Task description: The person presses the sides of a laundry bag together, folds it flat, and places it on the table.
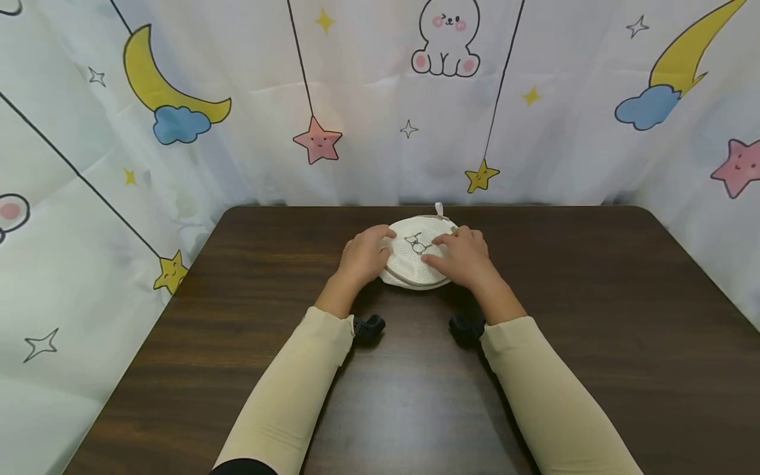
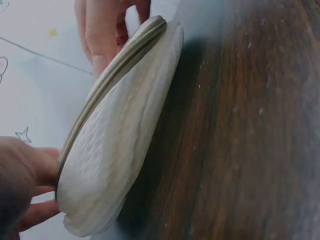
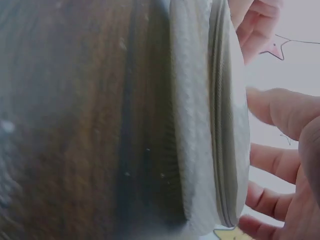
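Observation:
A white round zip pouch (image 1: 410, 270) lies at the far middle of the table. Its textured top carries a small dark line drawing (image 1: 418, 244), and a white loop tab (image 1: 439, 209) sticks up at the back. My left hand (image 1: 363, 254) touches its left edge with thumb and fingertips. On the right, my right hand (image 1: 463, 257) rests its fingertips on the top, fingers spread. The left wrist view shows the zip (image 2: 112, 75) running along the side of the pouch; the right wrist view shows my right thumb and fingers (image 3: 275, 161) against its top.
The dark wooden table (image 1: 594, 316) has its back edge just behind the pouch. Beyond hangs a white curtain (image 1: 368, 72) printed with moons, stars and clouds. Black wrist cameras sit at both cuffs, close above the table.

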`<act>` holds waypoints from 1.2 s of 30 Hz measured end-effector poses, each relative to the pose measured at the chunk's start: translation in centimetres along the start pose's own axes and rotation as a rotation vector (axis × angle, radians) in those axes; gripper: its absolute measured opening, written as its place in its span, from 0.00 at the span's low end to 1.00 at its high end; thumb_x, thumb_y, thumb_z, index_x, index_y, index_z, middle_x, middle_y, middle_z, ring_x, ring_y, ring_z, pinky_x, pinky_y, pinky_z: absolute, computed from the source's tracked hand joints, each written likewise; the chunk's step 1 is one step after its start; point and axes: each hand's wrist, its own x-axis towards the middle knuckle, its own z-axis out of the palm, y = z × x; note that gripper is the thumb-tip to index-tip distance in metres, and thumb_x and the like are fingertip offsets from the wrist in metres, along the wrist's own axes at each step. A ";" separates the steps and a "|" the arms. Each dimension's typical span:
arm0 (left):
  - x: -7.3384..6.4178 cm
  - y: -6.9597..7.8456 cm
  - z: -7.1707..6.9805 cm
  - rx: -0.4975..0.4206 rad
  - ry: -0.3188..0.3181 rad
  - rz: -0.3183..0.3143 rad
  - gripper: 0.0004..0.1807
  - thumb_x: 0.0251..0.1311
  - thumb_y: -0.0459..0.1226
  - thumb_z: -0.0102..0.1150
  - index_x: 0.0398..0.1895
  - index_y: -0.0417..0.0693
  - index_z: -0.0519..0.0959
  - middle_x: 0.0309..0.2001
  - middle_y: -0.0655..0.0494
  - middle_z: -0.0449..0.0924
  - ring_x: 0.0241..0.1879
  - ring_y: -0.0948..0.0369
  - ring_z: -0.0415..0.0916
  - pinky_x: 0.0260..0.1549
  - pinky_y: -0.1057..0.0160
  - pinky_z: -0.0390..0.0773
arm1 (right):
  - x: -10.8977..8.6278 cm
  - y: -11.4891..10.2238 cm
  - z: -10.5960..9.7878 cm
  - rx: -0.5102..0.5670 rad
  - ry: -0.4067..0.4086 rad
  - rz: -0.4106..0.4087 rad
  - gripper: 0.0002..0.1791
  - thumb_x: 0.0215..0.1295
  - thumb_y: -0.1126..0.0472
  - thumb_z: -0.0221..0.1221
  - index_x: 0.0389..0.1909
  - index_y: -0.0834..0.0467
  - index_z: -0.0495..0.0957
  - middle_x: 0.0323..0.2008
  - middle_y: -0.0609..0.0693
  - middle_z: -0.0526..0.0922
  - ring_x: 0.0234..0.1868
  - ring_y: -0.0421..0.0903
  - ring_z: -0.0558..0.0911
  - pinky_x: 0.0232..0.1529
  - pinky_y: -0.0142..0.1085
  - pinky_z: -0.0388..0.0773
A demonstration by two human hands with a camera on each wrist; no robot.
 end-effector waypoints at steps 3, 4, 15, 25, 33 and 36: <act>-0.2 0.3 0.1 0.012 0.098 0.049 0.16 0.66 0.34 0.59 0.55 0.53 0.81 0.68 0.56 0.71 0.68 0.54 0.67 0.61 0.44 0.70 | -0.3 0.3 -0.1 0.044 0.046 -0.042 0.23 0.66 0.46 0.60 0.53 0.57 0.82 0.61 0.66 0.66 0.69 0.67 0.56 0.68 0.61 0.54; -0.2 0.4 0.2 0.019 0.126 0.068 0.15 0.66 0.33 0.59 0.54 0.52 0.82 0.69 0.55 0.70 0.69 0.54 0.66 0.61 0.44 0.70 | -0.4 0.4 -0.2 0.060 0.060 -0.056 0.21 0.65 0.47 0.61 0.50 0.58 0.83 0.63 0.66 0.66 0.71 0.67 0.54 0.70 0.60 0.51; -0.4 2.1 0.7 0.094 0.027 0.145 0.16 0.66 0.52 0.59 0.39 0.51 0.88 0.63 0.51 0.76 0.66 0.50 0.69 0.62 0.46 0.70 | -0.3 0.2 -0.3 0.134 -0.005 -0.075 0.20 0.63 0.46 0.64 0.40 0.61 0.82 0.68 0.61 0.68 0.74 0.59 0.57 0.65 0.60 0.65; -0.2 1.9 1.0 0.035 -0.204 0.100 0.22 0.67 0.51 0.58 0.54 0.45 0.83 0.72 0.45 0.64 0.74 0.49 0.57 0.69 0.48 0.63 | 0.1 0.6 0.4 0.151 -0.052 -0.081 0.25 0.67 0.46 0.60 0.54 0.61 0.81 0.68 0.62 0.67 0.73 0.60 0.60 0.69 0.58 0.60; -0.2 1.7 1.3 0.045 -0.243 0.121 0.23 0.70 0.50 0.53 0.59 0.47 0.80 0.74 0.44 0.59 0.76 0.47 0.51 0.72 0.48 0.55 | 0.3 1.2 0.7 0.224 -0.077 -0.093 0.25 0.70 0.48 0.57 0.57 0.62 0.80 0.70 0.63 0.63 0.75 0.62 0.54 0.71 0.59 0.56; -0.3 1.6 1.4 0.027 -0.252 0.121 0.23 0.71 0.50 0.52 0.61 0.47 0.79 0.75 0.45 0.58 0.76 0.47 0.49 0.73 0.48 0.53 | 0.2 1.4 0.8 0.241 -0.090 -0.096 0.25 0.70 0.49 0.57 0.58 0.63 0.79 0.70 0.63 0.63 0.74 0.62 0.56 0.70 0.60 0.57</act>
